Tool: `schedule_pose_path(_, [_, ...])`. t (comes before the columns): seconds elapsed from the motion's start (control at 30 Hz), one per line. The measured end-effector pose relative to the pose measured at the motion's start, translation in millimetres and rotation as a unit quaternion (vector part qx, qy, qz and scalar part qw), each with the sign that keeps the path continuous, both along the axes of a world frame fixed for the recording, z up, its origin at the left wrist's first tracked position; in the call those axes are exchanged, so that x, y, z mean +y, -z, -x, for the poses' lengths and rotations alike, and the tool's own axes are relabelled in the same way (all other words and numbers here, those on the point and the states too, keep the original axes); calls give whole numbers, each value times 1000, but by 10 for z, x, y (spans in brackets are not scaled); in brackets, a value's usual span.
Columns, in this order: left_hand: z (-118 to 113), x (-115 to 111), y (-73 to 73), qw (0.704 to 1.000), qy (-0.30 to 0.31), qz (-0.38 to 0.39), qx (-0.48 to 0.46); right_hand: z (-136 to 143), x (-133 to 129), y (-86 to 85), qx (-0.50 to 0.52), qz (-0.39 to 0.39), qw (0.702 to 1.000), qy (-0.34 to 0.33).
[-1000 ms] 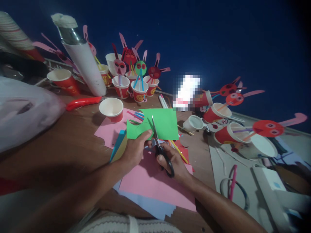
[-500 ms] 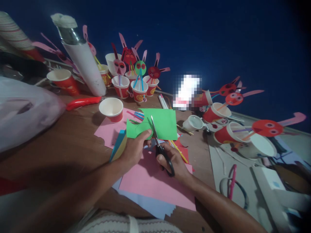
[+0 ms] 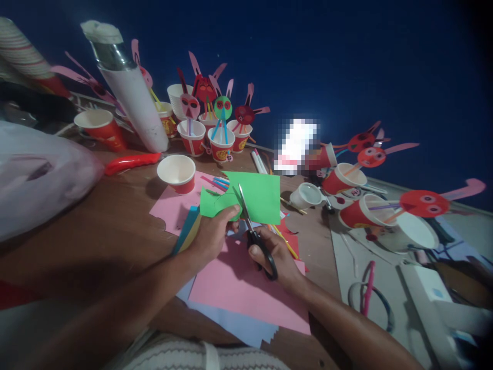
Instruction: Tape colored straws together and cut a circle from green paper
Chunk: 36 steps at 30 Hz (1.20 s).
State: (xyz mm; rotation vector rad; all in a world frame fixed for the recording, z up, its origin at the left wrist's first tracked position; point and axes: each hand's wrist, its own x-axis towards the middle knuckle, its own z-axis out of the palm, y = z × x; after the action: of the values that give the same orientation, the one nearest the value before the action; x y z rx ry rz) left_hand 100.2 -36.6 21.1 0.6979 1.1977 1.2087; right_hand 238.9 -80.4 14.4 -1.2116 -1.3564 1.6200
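Observation:
My left hand (image 3: 213,228) pinches the near left part of a green paper sheet (image 3: 264,198), thumb on top and fingers underneath. A curved notch is cut into the sheet's far left edge, and a faint drawn curve shows near my thumb. My right hand (image 3: 275,252) grips black-handled scissors (image 3: 248,216), whose blades lie at the green paper just right of my left thumb. Whether the blades are fully closed is hard to make out. Below my hands lies a pink paper sheet (image 3: 246,293) over a pale blue sheet (image 3: 239,324).
A paper cup (image 3: 177,174) stands left of the green paper. Several red cups with paper animal heads (image 3: 222,108) line the back and right. A red utility knife (image 3: 133,163), a tall white bottle (image 3: 133,97) and a plastic bag (image 3: 42,180) are on the left.
The green paper has shifted very slightly, its right side a little lower. Both hands and the scissors are almost where they were.

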Motion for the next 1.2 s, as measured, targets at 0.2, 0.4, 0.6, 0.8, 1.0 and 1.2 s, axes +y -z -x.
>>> schedule_pose_path(0.2, [29,11,68,1000,2,13,11,-5,3,0,-10,8,1000,0])
schedule_pose_path(0.4, [76,13,35,997,27,14,78,-21,-7,17,-11,4,1000,-2])
schedule_pose_path(0.6, [79,23,66,999,25,-7,43,-16,-8,-8,-14,9,1000,1])
schedule_pose_path(0.8, [84,20,31,998,23,2,64,-15,-13,6,-14,13,1000,1])
schedule_pose_path(1.0, [70,29,30,1000,10,9,21,-11,-11,3,-7,16,1000,3])
schedule_pose_path(1.2, [72,28,-2,999,9,6,41,-10,-9,16,-2,8,1000,4])
